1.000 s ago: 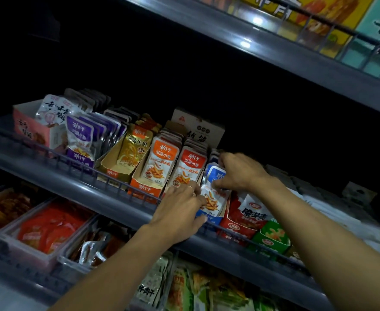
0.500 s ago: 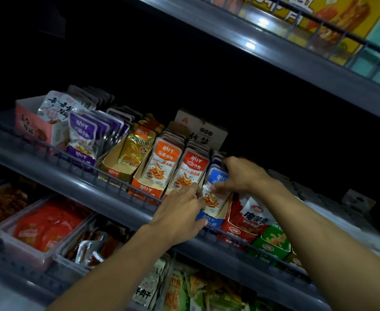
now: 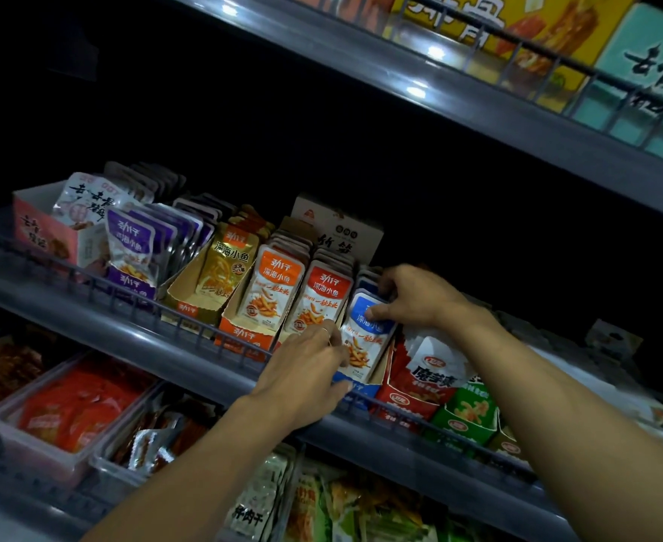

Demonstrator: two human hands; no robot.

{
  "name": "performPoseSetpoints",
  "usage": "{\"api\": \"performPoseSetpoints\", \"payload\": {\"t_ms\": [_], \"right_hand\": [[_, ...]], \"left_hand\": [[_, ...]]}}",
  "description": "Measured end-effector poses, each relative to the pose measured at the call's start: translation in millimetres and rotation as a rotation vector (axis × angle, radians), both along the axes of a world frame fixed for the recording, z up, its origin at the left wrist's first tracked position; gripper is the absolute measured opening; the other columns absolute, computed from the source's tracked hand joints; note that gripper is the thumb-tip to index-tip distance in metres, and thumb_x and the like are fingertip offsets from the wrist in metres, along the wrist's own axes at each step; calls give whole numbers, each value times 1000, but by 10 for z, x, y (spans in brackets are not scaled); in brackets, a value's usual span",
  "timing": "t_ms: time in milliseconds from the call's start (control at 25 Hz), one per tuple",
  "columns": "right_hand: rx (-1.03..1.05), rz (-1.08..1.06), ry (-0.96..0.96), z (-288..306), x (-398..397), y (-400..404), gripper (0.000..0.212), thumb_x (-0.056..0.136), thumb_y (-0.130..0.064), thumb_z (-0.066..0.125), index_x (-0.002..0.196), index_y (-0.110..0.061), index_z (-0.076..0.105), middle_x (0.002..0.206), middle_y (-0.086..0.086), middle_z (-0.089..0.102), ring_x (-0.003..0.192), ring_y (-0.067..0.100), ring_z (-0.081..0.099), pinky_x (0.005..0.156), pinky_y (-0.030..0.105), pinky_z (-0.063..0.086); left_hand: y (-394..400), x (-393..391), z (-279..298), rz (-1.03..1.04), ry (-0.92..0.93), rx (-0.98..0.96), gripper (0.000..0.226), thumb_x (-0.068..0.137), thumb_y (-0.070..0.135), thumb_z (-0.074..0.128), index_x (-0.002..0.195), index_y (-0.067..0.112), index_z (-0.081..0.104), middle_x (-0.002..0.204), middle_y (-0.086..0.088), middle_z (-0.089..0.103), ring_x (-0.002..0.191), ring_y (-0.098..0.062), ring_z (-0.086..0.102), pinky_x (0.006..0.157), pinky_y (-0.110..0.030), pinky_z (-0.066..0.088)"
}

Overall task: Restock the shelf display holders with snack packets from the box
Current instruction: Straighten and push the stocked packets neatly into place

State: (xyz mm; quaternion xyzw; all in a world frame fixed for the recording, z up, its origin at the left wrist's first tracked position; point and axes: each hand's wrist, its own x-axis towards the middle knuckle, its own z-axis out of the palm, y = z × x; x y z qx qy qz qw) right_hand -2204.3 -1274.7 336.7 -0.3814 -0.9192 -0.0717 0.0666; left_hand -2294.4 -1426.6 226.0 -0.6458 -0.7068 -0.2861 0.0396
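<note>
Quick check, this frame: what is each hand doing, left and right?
Left hand: fingers touch the front blue packet at its left edge; whether they grip it cannot be told.
Right hand: pinches the same blue packet's top.

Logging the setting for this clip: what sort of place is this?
Most likely a shop's snack aisle. Tiered metal shelves with wire front rails hold cardboard display holders packed with rows of branded snack packets, and both hands work at the blue packets. More packaged goods fill the shelves above and below.
</note>
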Motion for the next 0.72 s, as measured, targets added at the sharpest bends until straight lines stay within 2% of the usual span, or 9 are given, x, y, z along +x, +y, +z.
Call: {"api": "performPoseSetpoints", "payload": {"t_ms": [160,320,480,600,720], "right_hand": [[-27,11,101,172,111,-110,40,82,-48,72,109,-21,60,100,-5,62,88,12,59,73,28,51],[61,81,245,294,573,-312,40,94,-48,54,117,-17,64,110,1,66,95,15,59,77,30,47],[47,64,152,151,981,-451,46,98,-47,47,129,-16,57,129,6,58,113,22,55,90,36,47],[38,70,156,85,1073,-404,48,98,-49,44,130,-16,57,128,6,59,113,22,55,90,34,45],[6,74,142,-10,1122,-400,63,96,-61,33,138,-17,51,134,4,53,123,22,49,99,35,41]], "left_hand": [[12,55,60,34,34,20,45,93,45,56,134,25,52,135,4,43,126,-13,40,106,-32,33],[29,192,167,40,14,59,54,96,48,48,143,21,43,140,1,44,130,-16,39,107,-33,31],[120,288,214,73,127,-27,59,98,53,40,150,25,32,154,-4,28,143,-23,24,113,-43,24],[231,309,255,66,178,-116,59,98,55,36,151,28,31,157,-2,22,145,-25,16,114,-47,21],[282,298,276,70,207,-145,61,98,57,34,150,27,32,157,-2,22,145,-25,16,115,-49,20]]}}
